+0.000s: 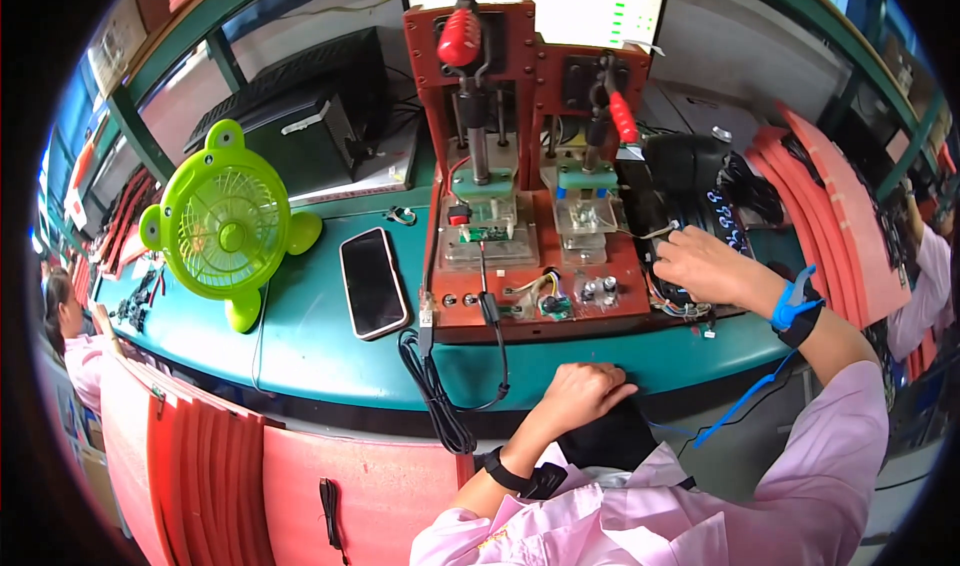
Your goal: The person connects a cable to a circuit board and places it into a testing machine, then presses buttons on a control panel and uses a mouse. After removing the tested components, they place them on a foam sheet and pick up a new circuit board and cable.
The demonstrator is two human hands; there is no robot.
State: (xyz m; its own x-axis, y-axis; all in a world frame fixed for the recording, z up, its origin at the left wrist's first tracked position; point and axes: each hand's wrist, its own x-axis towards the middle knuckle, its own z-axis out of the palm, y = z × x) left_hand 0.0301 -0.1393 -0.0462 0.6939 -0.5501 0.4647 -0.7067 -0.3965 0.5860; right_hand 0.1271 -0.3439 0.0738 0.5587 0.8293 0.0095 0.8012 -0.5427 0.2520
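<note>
My left hand is at the bench's front edge with its fingers curled in; nothing sticks out of it. My right hand reaches over the bench just right of a red test fixture. Its fingers are bent downward over dark cables, and what lies under the fingertips is hidden. A thin light wire with a small white connector runs from the fixture to just beside those fingers. On the fixture's left station lies a small green circuit board. Both clamps with red handles stand above their stations.
A green fan and a phone occupy the bench's left. A coiled black cable hangs over the front edge. Pink foam sheets stack at the right; more foam stands at lower left. A monitor is behind.
</note>
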